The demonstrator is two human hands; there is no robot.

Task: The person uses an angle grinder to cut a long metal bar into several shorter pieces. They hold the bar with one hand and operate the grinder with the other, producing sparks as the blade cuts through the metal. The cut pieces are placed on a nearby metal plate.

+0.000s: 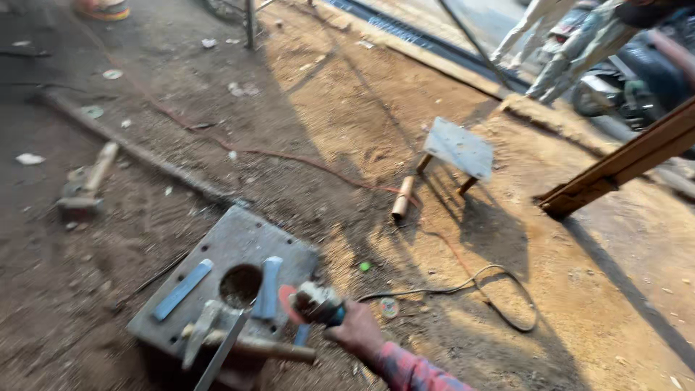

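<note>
Head view: the right hand [356, 331], fingers wrapped around a grinder [316, 303] with grey body and reddish disc, holds it at the edge of a grey plate [233, 239] with a round hole, on dirt ground [347, 123].

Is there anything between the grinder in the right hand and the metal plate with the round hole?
Nothing visible blocks it. The right hand holds the angle grinder right at the edge of the grey metal plate. Two flat metal strips lie on the plate beside the hole. The frame is blurred; the left hand is out of view.
</note>
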